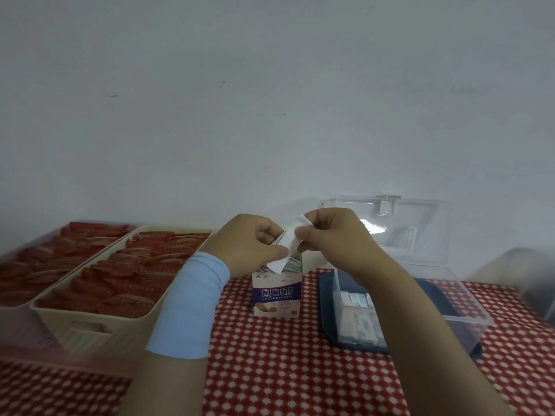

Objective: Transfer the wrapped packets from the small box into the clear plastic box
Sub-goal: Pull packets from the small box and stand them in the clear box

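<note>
A small white and purple box [277, 295] stands upright on the checked cloth, its top open with several wrapped packets showing inside. Just above it, my left hand [244, 246] and my right hand [333, 238] both pinch one white wrapped packet [287, 246], the left at its lower end and the right at its upper end. The clear plastic box [468, 298] sits to the right with its lid [399, 226] raised against the wall. Several wrapped packets [360, 319] lie in its near left corner, partly hidden by my right forearm.
The clear box rests on a dark blue tray [326, 298]. A cream basket [90, 328] and a pink basket [18, 307], both full of red packets, fill the left side. A blurred grey object [528, 283] stands at the far right. The wall lies close behind.
</note>
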The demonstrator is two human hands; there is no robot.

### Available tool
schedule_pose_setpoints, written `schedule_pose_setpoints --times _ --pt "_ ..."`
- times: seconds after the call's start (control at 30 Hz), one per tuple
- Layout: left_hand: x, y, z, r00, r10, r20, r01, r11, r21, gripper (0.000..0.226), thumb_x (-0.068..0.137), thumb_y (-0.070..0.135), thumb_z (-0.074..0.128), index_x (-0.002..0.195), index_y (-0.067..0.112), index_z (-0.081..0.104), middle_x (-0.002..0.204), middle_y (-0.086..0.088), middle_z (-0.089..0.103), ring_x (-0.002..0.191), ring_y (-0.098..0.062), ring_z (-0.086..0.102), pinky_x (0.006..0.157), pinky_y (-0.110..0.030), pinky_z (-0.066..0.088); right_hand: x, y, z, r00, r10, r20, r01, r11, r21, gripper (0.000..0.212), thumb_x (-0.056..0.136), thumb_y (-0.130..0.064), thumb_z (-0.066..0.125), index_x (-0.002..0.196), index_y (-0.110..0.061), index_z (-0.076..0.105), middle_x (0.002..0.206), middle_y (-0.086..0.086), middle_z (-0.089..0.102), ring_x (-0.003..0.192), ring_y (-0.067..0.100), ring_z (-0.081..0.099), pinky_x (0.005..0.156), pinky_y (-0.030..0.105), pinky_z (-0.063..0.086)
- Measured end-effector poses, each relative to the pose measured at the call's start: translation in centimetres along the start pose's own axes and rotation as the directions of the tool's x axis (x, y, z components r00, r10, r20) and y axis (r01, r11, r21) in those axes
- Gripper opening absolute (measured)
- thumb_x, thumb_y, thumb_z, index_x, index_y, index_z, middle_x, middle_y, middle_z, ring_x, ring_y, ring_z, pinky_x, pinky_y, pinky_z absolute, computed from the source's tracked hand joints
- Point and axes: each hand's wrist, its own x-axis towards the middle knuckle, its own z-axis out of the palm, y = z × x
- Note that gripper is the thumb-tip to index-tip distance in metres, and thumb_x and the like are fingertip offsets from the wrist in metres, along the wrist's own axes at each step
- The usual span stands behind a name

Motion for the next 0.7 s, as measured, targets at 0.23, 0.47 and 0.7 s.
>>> schedule_pose_setpoints --times 0.23,0.47,0.7 --pt "0.0 0.2 1.5 0.996 -0.028 -0.089 0.015 0.99 -0.14 0.017 0.083 0.015 0.077 0.098 0.021 0.078 0.083 0.001 0.077 0.072 -0.009 0.073 0.06 -0.016 0.056 -0.4 0.2 -0.3 0.995 0.1 0.021 -0.102 0.982 0.157 0.01 0.094 -0.006 0.064 0.101 -0.004 0.071 0.086 0.01 0.077 0.075 0.02 0.076 0.071 0.029 0.063" --pt "0.0 2.1 3.8 0.988 0.068 -0.139 -0.088 0.985 -0.148 0.019 0.085 0.018 0.076 0.082 0.037 0.071 0.075 0.019 0.072 0.073 -0.003 0.068 0.064 -0.01 0.05 -1.9 0.6 -3.1 0.99 0.143 0.017 -0.143 0.974 0.173 0.022 0.092 -0.011 0.07 0.095 0.01 0.068 0.088 0.021 0.075 0.079 0.023 0.075 0.079 0.035 0.063" --pt "0.0 5.5 8.5 0.973 0.083 -0.216 -0.128 0.971 -0.202 0.013 0.084 0.021 0.076 0.089 0.028 0.066 0.084 0.011 0.068 0.073 0.0 0.064 0.06 -0.006 0.048 -3.8 0.6 -7.7 0.989 0.133 -0.061 -0.126 0.986 0.11 0.026 0.089 -0.009 0.072 0.088 0.016 0.064 0.074 0.018 0.071 0.07 0.021 0.071 0.081 0.043 0.063"
